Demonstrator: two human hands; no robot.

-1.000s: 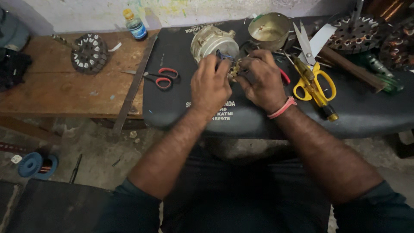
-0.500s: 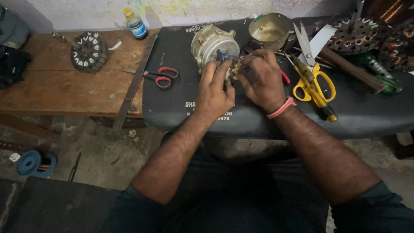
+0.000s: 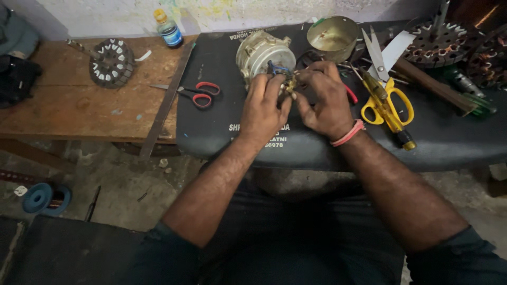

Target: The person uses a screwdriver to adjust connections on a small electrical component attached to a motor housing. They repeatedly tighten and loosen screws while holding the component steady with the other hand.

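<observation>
Head view. A pale metal motor housing [image 3: 264,55] sits on the black padded bench [image 3: 449,142], near its rear edge and toward its left end. It is round and squat, so no long axis can be read; its domed face tilts toward the person. Blue and dark wires [image 3: 278,68] come off its near side and run down into the fingers.

Left hand [image 3: 264,108]: back of the hand up, wrist toward the near edge, forearm running diagonally from lower left. Fingers are curled and pinched together against the near side of the housing, at the wires. What they grip is hidden under the knuckles; I cannot tell if they hold only wire.

Right hand [image 3: 325,100]: back up, a pink band [image 3: 348,134] at the wrist, forearm coming in from lower right. Fingertips are bent in and meet the left fingertips over a small brass-coloured part [image 3: 289,84]. The grip is closed to a pinch; the exact hold is unclear.

Around: a metal bowl [image 3: 332,37] at the rear edge, just right of the housing. Yellow-handled scissors [image 3: 383,84] lie right of the right hand, blades pointing to the rear. Red-handled scissors [image 3: 193,92] straddle the bench's left edge. On the wooden table [image 3: 63,116] to the left lie a stator core [image 3: 111,63] and a small bottle [image 3: 168,29] at the rear.
</observation>
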